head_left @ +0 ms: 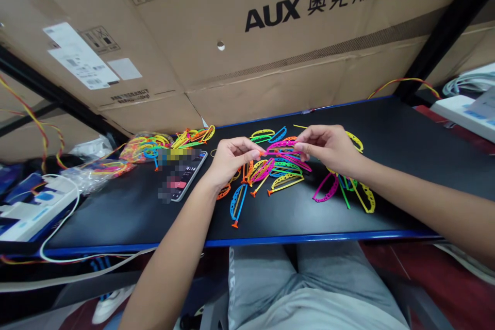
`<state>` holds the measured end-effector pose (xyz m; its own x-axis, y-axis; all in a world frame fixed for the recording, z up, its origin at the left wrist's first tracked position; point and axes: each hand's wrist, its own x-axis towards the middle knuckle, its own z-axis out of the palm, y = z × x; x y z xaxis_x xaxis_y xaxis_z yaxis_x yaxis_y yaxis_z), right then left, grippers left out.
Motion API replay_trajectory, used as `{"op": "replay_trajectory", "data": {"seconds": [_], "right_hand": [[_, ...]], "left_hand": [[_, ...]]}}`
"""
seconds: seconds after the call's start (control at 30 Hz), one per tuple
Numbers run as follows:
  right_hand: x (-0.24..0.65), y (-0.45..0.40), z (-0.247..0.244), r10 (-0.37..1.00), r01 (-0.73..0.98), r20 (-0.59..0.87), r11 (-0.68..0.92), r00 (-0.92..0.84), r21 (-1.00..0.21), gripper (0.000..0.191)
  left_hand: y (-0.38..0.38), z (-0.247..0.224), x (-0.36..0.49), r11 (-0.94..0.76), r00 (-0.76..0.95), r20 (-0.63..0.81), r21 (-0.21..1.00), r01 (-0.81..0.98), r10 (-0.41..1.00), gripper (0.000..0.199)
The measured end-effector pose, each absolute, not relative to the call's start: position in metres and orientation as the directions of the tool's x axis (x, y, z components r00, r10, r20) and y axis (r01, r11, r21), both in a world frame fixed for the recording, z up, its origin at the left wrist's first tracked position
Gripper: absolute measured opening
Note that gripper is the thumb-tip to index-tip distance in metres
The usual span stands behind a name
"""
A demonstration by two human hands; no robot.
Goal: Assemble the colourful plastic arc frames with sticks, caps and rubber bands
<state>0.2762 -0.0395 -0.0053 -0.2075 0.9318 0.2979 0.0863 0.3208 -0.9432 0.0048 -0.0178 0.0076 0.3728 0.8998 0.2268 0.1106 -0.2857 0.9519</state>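
Note:
My left hand [235,161] pinches the orange tip of a pink toy bow and arrow [281,147] between thumb and fingers. At the other end of the same pink piece, my right hand [327,147] has its fingertips closed; the exact grip is partly hidden. Beneath and around both hands lie several small plastic bows with arrows in yellow, green, blue, pink and orange. A blue bow [234,202] with an orange-tipped arrow lies nearest the table edge. A yellow bow [369,197] and a pink bow [325,188] rest below my right wrist.
A phone [189,175] lies on the black table [127,216] left of my hand. Behind it are plastic bags [145,145] and a heap of more bows [193,136]. A large cardboard box [270,77] stands along the back. White power strips [38,211] and cables flank the table.

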Motion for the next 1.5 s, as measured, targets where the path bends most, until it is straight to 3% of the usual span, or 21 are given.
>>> {"op": "replay_trajectory", "data": {"seconds": [0.87, 1.27, 1.4, 1.5], "right_hand": [[0.270, -0.043, -0.007, 0.966, -0.126, 0.173, 0.151, -0.194, -0.981, 0.039], [0.269, -0.039, -0.015, 0.975, -0.387, 0.071, -0.017, -0.211, -0.922, 0.038], [0.272, -0.038, -0.016, 0.952, -0.350, 0.031, -0.082, -0.304, -0.933, 0.039], [0.271, -0.039, -0.017, 0.927, -0.226, 0.003, -0.089, -0.376, -0.970, 0.038]], "left_hand": [[-0.018, -0.008, 0.021, -0.235, 0.198, 0.246, 0.969, -0.077, 0.949, 0.042], [-0.017, -0.007, 0.026, -0.240, 0.212, 0.273, 0.956, -0.166, 0.938, 0.038], [-0.018, -0.007, 0.025, -0.262, 0.206, 0.289, 0.953, -0.150, 0.935, 0.039], [-0.018, -0.009, 0.027, -0.269, 0.240, 0.290, 0.956, -0.116, 0.926, 0.038]]}}
